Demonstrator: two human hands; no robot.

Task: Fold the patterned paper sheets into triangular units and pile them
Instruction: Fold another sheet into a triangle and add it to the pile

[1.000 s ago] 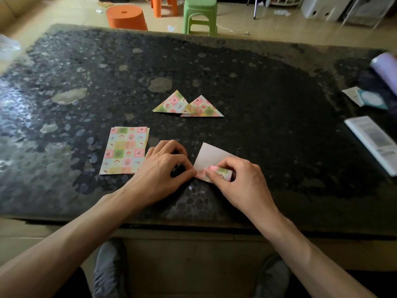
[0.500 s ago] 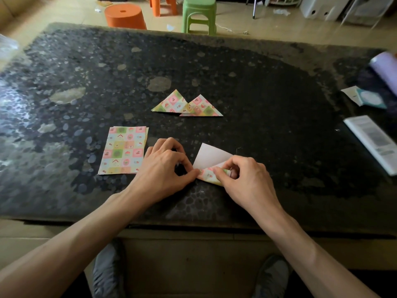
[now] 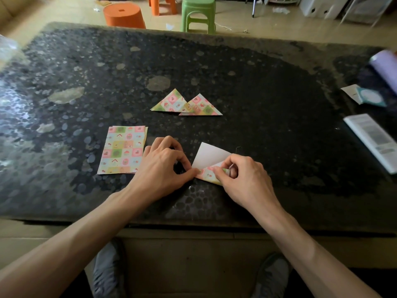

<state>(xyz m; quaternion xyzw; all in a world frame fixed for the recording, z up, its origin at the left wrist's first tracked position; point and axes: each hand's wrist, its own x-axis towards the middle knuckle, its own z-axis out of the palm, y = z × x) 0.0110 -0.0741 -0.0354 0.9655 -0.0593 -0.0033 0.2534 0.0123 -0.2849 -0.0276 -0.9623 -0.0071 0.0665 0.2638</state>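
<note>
While the stack of pastel checked paper sheets (image 3: 122, 150) lies at left on the dark speckled tabletop (image 3: 279, 125), the left hand (image 3: 163, 166), fingers (image 3: 187, 173) curled narrow, pins a corner of the white-backed sheet (image 3: 209, 157) to anchor the crease. Two finished paper triangles (image 3: 171, 103) overlap beyond. The right hand (image 3: 242, 179) pinches the patterned flap (image 3: 207, 174), presumably to flatten it.

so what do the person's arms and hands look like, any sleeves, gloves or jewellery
The left forearm and right forearm are bare right to the frame edge, with no sleeve in view. The left hand and right hand are ungloved, and no ring, watch or bracelet shows on either. On the feet are grey shoes.
</note>
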